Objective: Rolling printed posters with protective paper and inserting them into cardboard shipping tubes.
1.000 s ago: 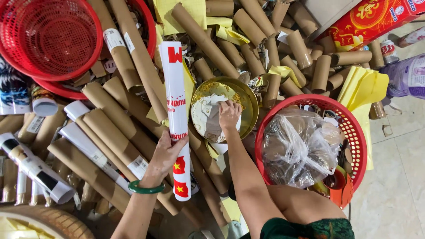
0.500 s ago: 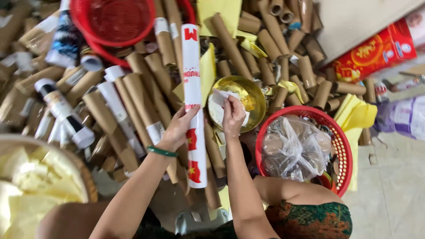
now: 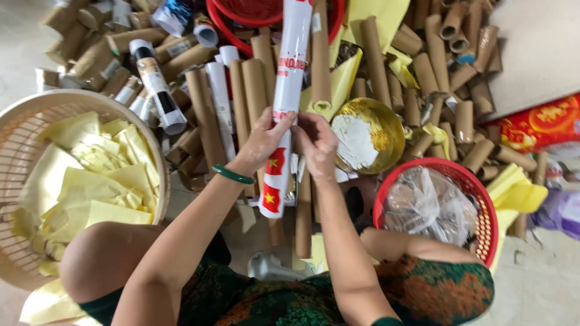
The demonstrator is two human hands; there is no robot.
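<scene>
My left hand point(image 3: 261, 142) grips a long white tube with red print and red flag patches point(image 3: 285, 102), held upright over a heap of brown cardboard tubes point(image 3: 241, 90). A green bangle point(image 3: 232, 175) circles that wrist. My right hand point(image 3: 316, 143) touches the tube's right side at the middle, fingers pinched against its wrap. A gold bowl point(image 3: 368, 134) with white paste inside sits just right of my hands.
A woven basket point(image 3: 36, 108) of yellow paper sheets stands at the left. A red plastic basket point(image 3: 483, 208) holding a clear plastic bag is at the right, another red basket point(image 3: 220, 15) at the top. Yellow sheets and red packaging point(image 3: 538, 128) lie around.
My right hand left the gold bowl and came onto the white tube beside my left hand. The view swung left, bringing the woven basket of yellow sheets into sight.
</scene>
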